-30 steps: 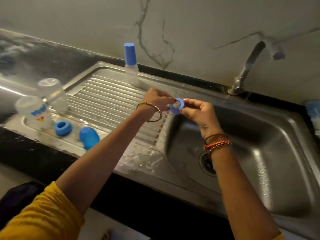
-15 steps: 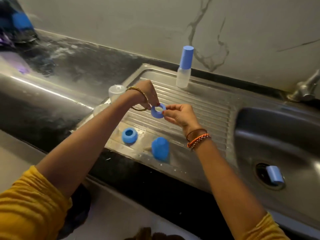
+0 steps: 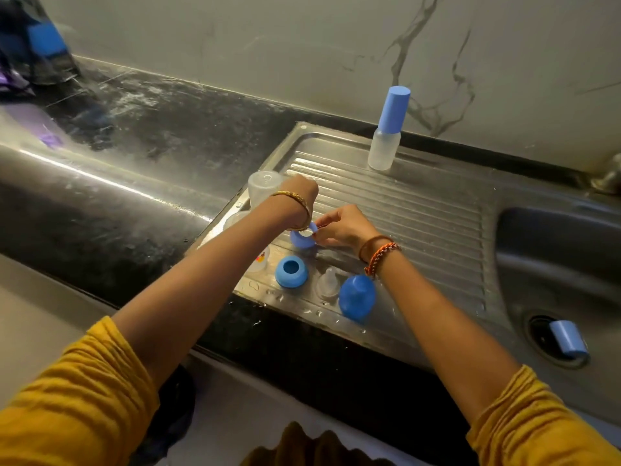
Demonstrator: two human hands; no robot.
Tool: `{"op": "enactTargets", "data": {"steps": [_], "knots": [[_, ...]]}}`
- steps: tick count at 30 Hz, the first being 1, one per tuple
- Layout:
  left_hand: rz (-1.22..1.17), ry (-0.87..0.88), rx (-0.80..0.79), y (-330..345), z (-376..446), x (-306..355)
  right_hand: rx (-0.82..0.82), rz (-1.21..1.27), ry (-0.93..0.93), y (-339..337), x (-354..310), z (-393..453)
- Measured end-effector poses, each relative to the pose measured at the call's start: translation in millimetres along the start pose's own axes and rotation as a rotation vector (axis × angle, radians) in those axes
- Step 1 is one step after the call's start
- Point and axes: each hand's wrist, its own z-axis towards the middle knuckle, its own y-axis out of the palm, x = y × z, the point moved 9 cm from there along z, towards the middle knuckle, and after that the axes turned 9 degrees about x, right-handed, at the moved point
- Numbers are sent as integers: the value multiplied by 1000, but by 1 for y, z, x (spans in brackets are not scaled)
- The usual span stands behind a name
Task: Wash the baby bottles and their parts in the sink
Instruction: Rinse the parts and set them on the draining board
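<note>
While both hands meet over the near left part of the draining board, the step in hand looks like setting a washed ring down among the other finished parts rather than scrubbing. Farthest left, two clear bottles stand mouth-down at the board's left edge: one just beyond the left wrist, the other mostly hidden under the left forearm. The left hand is turned palm-down with its fingers out of sight behind the wrist, so I cannot tell whether it pinches anything. Just beside it, the blue ring sits low over the board, and the right hand pinches its rim between fingertips and thumb. Nearer the counter edge lie a second blue ring, a clear teat and a blue cap, close together but apart. At the far edge of the board a small bottle with a tall blue cap stands upright. In the sink basin on the right, another blue cap lies by the drain, seemingly unwashed. The next move, I judge, calls for releasing the ring flat on the ribs without knocking its neighbours, then reaching right into the basin.
</note>
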Motion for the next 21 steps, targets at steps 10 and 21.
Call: {"op": "enactTargets", "data": {"steps": [10, 21], "knots": [[7, -27, -37, 17, -1, 3, 17, -11, -18, 3, 1, 7], [105, 33, 17, -1, -2, 20, 41, 157, 3, -23, 9, -5]]}}
